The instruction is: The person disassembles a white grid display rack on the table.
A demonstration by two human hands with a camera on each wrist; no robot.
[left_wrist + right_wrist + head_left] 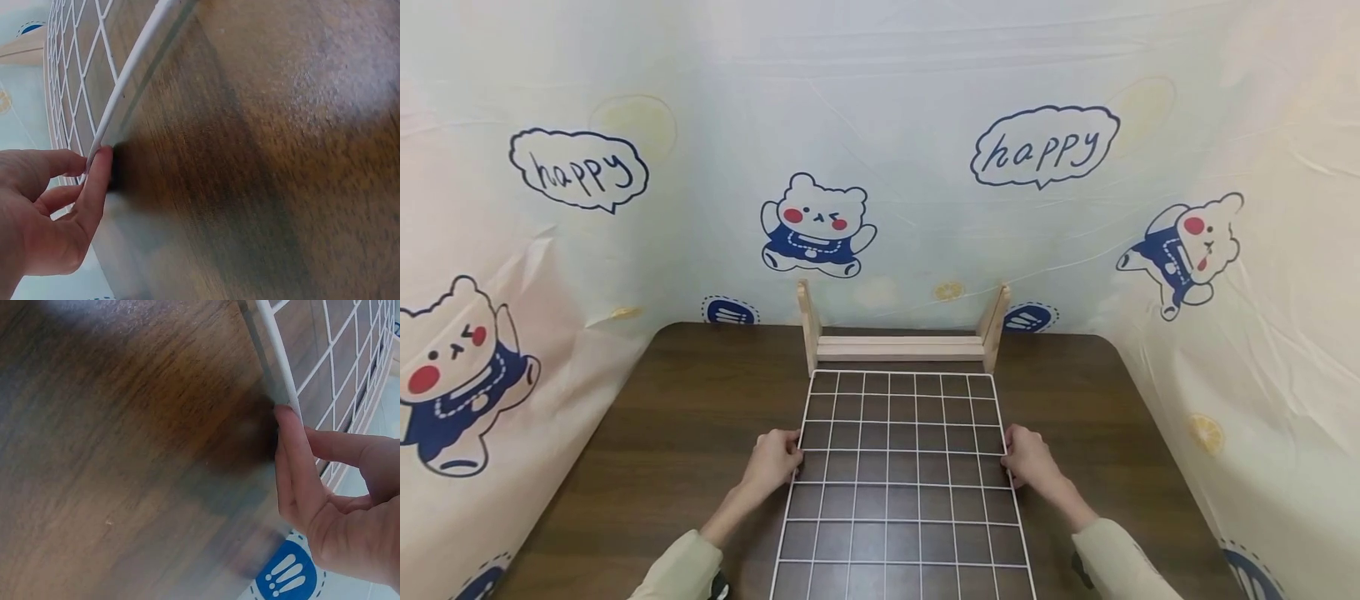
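A white wire grid panel (887, 482) lies lengthwise over the dark wooden table, its near end cut off by the head view. My left hand (772, 458) pinches the panel's left edge wire. On the opposite side my right hand (1028, 456) pinches the right edge wire at about the same height. The left wrist view shows the left hand (59, 209) with thumb and fingers on either side of the white rim. Likewise, the right hand (331, 494) has its fingers about the rim in the right wrist view. The far edge meets a light wooden stand (900, 348) with two uprights; contact between them is unclear.
The brown table (700, 400) has rounded back corners. Behind it and at both sides hangs a pale cloth (917, 83) printed with bears and "happy" bubbles. The wooden stand is near the table's back edge, close to the cloth.
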